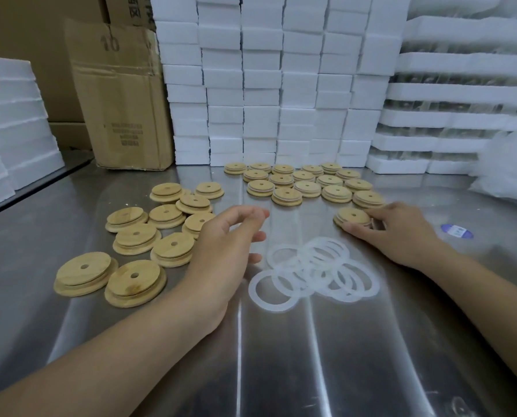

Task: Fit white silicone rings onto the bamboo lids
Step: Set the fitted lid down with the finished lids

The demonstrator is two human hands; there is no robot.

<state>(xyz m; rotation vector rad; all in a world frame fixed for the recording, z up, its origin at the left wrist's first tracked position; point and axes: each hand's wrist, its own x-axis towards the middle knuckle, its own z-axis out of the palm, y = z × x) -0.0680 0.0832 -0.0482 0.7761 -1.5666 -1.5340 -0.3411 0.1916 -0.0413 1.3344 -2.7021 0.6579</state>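
Several loose white silicone rings (314, 272) lie overlapping on the steel table, between my two hands. Several bamboo lids (137, 236), round with a centre hole, lie scattered at the left. Another group of bamboo lids (308, 182) sits in neat rows at the back centre. My right hand (398, 233) grips a single bamboo lid (353, 216) that rests on the table just in front of those rows. My left hand (227, 245) hovers left of the rings with curled, parted fingers, holding nothing.
A wall of white foam blocks (269, 85) stands behind the lids. A brown cardboard box (122, 100) is at the back left, more foam (10, 121) at far left. A clear plastic bag (506, 167) lies at right, a blue-white sticker (457, 230) beside my right hand.
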